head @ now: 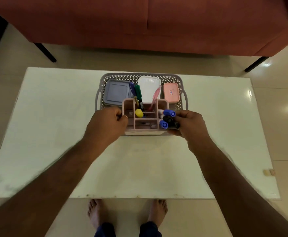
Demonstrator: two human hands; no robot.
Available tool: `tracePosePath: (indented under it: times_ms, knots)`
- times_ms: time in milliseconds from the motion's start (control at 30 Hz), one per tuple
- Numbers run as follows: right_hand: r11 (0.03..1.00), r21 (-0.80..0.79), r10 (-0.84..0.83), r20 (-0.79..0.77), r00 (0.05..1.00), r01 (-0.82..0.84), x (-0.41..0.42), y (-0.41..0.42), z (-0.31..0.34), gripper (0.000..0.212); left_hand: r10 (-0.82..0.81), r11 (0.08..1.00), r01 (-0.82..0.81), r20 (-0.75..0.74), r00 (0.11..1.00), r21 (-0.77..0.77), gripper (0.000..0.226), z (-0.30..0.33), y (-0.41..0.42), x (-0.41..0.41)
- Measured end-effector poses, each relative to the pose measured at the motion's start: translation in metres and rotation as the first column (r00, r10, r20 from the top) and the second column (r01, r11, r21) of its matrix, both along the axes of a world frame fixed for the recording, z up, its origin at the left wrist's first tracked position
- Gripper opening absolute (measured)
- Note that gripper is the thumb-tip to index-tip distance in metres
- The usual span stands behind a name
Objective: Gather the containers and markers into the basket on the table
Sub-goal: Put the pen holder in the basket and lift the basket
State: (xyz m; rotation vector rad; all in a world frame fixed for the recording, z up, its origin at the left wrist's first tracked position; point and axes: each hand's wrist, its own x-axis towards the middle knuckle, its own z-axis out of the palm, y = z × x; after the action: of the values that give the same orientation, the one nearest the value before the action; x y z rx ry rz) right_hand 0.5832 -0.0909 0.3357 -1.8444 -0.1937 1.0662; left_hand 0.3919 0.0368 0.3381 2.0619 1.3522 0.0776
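Observation:
A grey lattice basket (140, 76) stands at the far middle of the white table (54, 117). Inside it lie a blue-lidded container (116, 93), a white container (149, 86) and a pink container (171, 92), with several markers (136, 94) between them. A pink compartment organiser (145, 120) sits at the basket's near side, with a yellow-capped marker (139, 113) in it. My left hand (108, 124) grips the organiser's left wall. My right hand (189, 124) holds the right side together with several blue- and black-capped markers (169, 118). Whether the organiser rests in the basket or is lifted, I cannot tell.
A red sofa (139, 23) on black legs stands beyond the table. A small tan object (268, 172) lies near the table's right front corner. My bare feet (128, 212) show on the tiled floor below the near edge.

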Motion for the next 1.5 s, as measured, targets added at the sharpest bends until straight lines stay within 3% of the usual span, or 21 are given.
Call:
tracePosePath:
  times_ms: [233,467,600,700,767,867,1033,1100,1233,1333,1500]
  knots:
    - [0.989,-0.136,0.064,-0.013,0.998,-0.065,-0.002,0.025,-0.045,0.026,-0.093,0.995,0.089,-0.166,0.982,-0.034,0.022,-0.047,0.028,0.008]
    - [0.982,-0.169,0.088,-0.002,0.996,-0.087,0.000,0.030,-0.050,0.021,-0.111,0.991,0.098,-0.143,0.983,-0.094,0.022,-0.062,0.031,0.004]
    - [0.968,-0.226,0.166,0.242,0.956,-0.111,0.019,0.019,-0.045,0.008,-0.008,0.999,0.014,-0.130,0.992,0.042,0.021,-0.047,0.040,-0.011]
    - [0.946,-0.306,0.269,0.549,0.791,-0.109,0.039,0.014,-0.030,0.013,0.124,0.976,-0.111,-0.058,0.991,0.185,0.020,-0.036,0.058,-0.027]
    - [0.938,-0.340,0.273,0.614,0.741,-0.064,0.053,0.015,-0.024,0.022,0.194,0.956,-0.177,-0.054,0.979,0.236,0.024,-0.034,0.073,-0.036]
    - [0.913,-0.406,0.293,0.581,0.759,-0.042,0.073,0.019,-0.034,0.042,0.228,0.958,-0.208,-0.082,0.970,0.195,0.038,-0.043,0.091,-0.043]
    - [0.864,-0.493,0.360,0.459,0.812,-0.104,0.086,0.026,-0.056,0.063,0.186,0.980,-0.195,-0.176,0.967,-0.034,0.062,-0.062,0.104,-0.039]
    - [0.876,-0.470,0.322,0.408,0.854,-0.106,0.085,0.027,-0.064,0.058,0.174,0.979,-0.190,-0.173,0.969,-0.076,0.057,-0.068,0.103,-0.037]
    - [0.892,-0.442,0.315,0.461,0.830,-0.092,0.078,0.032,-0.072,0.019,0.226,0.966,-0.230,-0.048,0.973,-0.115,0.032,-0.081,0.098,-0.035]
    - [0.882,-0.462,0.342,0.495,0.799,-0.090,0.076,0.031,-0.073,0.019,0.233,0.968,-0.235,-0.036,0.972,-0.090,0.022,-0.081,0.095,-0.032]
    - [0.885,-0.453,0.359,0.520,0.775,-0.106,0.069,0.022,-0.063,0.016,0.201,0.978,-0.202,-0.032,0.979,-0.051,0.026,-0.069,0.092,-0.044]
